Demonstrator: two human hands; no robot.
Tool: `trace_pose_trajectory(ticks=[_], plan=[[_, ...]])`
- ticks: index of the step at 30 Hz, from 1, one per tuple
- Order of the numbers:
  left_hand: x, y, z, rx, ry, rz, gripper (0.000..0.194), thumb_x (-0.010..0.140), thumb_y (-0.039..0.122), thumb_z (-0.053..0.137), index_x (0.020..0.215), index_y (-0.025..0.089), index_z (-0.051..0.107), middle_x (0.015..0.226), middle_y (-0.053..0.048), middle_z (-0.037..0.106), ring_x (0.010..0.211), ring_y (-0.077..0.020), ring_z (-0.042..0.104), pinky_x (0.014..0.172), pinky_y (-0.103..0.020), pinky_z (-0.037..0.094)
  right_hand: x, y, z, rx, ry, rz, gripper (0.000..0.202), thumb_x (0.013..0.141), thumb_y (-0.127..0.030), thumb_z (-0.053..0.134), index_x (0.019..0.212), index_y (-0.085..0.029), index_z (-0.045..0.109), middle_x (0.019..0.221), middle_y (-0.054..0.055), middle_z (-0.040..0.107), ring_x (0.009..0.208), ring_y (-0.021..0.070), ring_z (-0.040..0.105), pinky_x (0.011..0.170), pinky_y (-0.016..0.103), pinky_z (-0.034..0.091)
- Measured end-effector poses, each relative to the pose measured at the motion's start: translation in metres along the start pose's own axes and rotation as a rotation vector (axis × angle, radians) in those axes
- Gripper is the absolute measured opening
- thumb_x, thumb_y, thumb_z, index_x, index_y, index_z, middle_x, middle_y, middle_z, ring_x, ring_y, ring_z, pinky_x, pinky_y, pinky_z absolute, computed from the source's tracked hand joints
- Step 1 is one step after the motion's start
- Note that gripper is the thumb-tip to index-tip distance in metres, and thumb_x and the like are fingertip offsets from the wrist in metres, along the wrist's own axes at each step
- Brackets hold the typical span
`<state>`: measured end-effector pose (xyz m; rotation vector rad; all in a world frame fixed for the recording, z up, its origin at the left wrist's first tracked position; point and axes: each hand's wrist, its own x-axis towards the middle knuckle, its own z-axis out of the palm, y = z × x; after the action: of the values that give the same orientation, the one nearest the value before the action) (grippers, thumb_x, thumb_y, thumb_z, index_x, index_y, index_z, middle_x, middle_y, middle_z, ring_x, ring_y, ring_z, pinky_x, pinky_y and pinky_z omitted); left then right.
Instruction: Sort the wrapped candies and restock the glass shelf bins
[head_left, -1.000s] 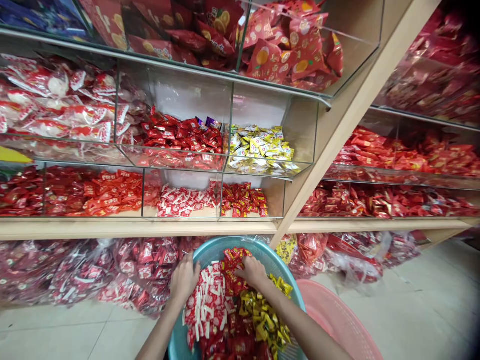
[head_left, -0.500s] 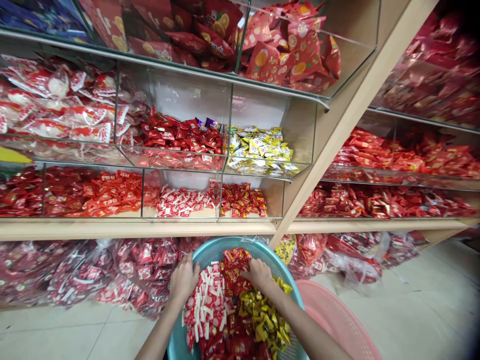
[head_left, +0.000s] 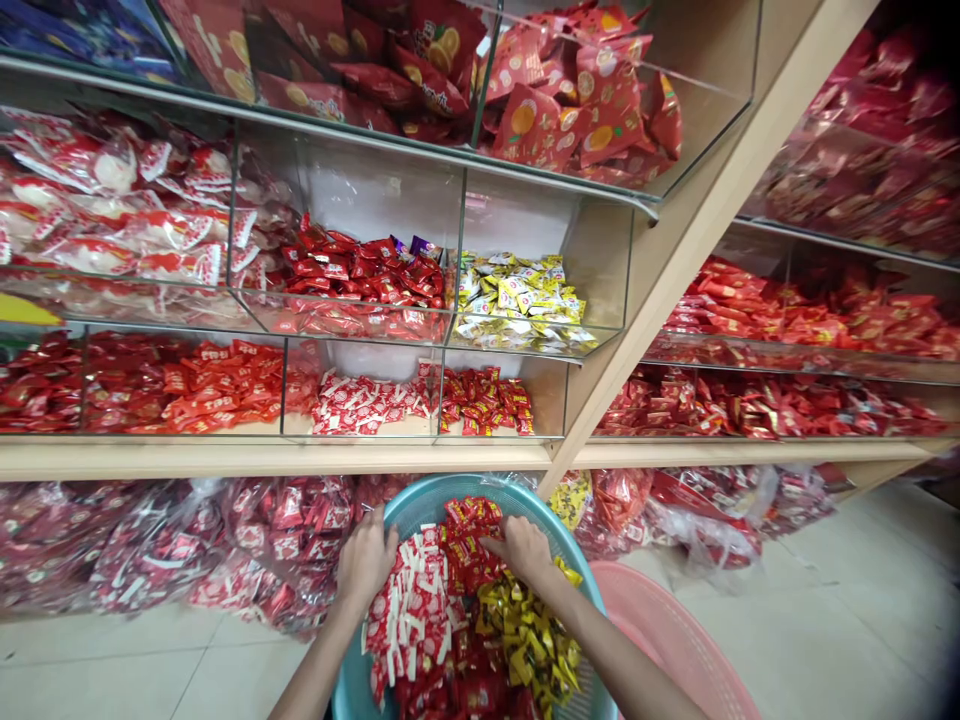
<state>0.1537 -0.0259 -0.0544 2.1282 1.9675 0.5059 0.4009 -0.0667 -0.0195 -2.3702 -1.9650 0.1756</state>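
Observation:
A teal plastic basket holds wrapped candies in separate heaps. My left hand is at its left rim, fingers curled over the edge beside red-and-white candies. My right hand reaches inside, over the right part of the small red-and-yellow candies at the far side. Its thumb is apart from the other fingers and touches those candies; the fingertips are partly hidden. Yellow-and-black candies lie under my right forearm. Dark red candies fill the near part.
A pink basket stands right of the teal one on the tiled floor. Behind rises a wooden shelf with clear bins of candy. Below it lie plastic bags of candies. A slanting wooden post divides the bins.
The teal basket and both hands appear slightly further left in view. The hands hold nearly the same positions against the basket and candies.

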Motion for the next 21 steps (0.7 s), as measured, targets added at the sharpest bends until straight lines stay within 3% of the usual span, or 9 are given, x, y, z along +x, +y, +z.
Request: trace_pose_trajectory(ticks=[5,8,10,12,15,18,21], plan=[[0.000,-0.001,0.000,0.016,0.006,0.002,0.044,0.089,0.033,0.029,0.122,0.010,0.046,0.109,-0.014,0.063,0.086,-0.0194,0.064,0.069,-0.029,0.050,0.004,-0.020,-0.058,0.165,0.031,-0.162,0.034,0.081,-0.048,0.050,0.066,-0.019,0.058,0.066,0.003,0.061,0.063,0.0140,0.057,0.055,0.022,0.031],[-0.001,-0.001,-0.002,0.030,-0.002,0.003,0.044,0.089,0.032,0.028,0.122,0.010,0.045,0.109,-0.014,0.062,0.087,-0.0192,0.064,0.070,-0.029,0.049,0.015,-0.035,-0.106,0.323,0.208,-0.337,0.040,0.087,-0.046,0.039,0.063,-0.018,0.055,0.062,0.001,0.059,0.056,0.0105,0.051,0.053,0.021,0.029],[-0.001,0.000,-0.003,0.039,-0.003,0.012,0.044,0.089,0.032,0.028,0.122,0.010,0.045,0.110,-0.014,0.062,0.088,-0.0194,0.063,0.071,-0.029,0.049,0.029,-0.041,-0.133,0.371,0.337,-0.371,0.041,0.088,-0.045,0.035,0.064,-0.018,0.054,0.063,0.001,0.059,0.057,0.0103,0.050,0.054,0.021,0.030],[-0.001,0.001,-0.004,0.047,-0.008,0.016,0.044,0.089,0.032,0.027,0.122,0.010,0.045,0.111,-0.014,0.062,0.090,-0.0196,0.063,0.072,-0.029,0.048,0.049,-0.042,-0.152,0.360,0.393,-0.306,0.040,0.088,-0.045,0.035,0.067,-0.019,0.056,0.064,0.002,0.060,0.060,0.0115,0.052,0.056,0.021,0.031],[-0.001,0.001,-0.005,0.053,-0.016,0.007,0.044,0.089,0.032,0.027,0.122,0.009,0.045,0.114,-0.014,0.060,0.091,-0.0195,0.063,0.074,-0.028,0.048,0.083,-0.037,-0.163,0.270,0.338,-0.115,0.030,0.084,-0.043,0.044,0.076,-0.020,0.061,0.076,0.004,0.064,0.074,0.0159,0.058,0.060,0.022,0.036],[-0.001,0.000,-0.003,0.051,-0.017,-0.003,0.045,0.089,0.032,0.028,0.123,0.009,0.044,0.114,-0.015,0.060,0.093,-0.0200,0.062,0.075,-0.029,0.047,0.110,-0.032,-0.160,0.207,0.201,0.064,0.025,0.080,-0.038,0.049,0.089,-0.020,0.063,0.094,0.009,0.065,0.089,0.0218,0.060,0.069,0.026,0.041],[-0.001,-0.001,-0.001,0.043,-0.008,-0.010,0.044,0.089,0.031,0.029,0.123,0.010,0.044,0.113,-0.015,0.061,0.094,-0.0194,0.061,0.076,-0.029,0.047,0.121,-0.030,-0.151,0.221,0.075,0.204,0.037,0.078,-0.039,0.051,0.105,-0.015,0.060,0.110,0.016,0.060,0.100,0.0259,0.058,0.077,0.031,0.044]])
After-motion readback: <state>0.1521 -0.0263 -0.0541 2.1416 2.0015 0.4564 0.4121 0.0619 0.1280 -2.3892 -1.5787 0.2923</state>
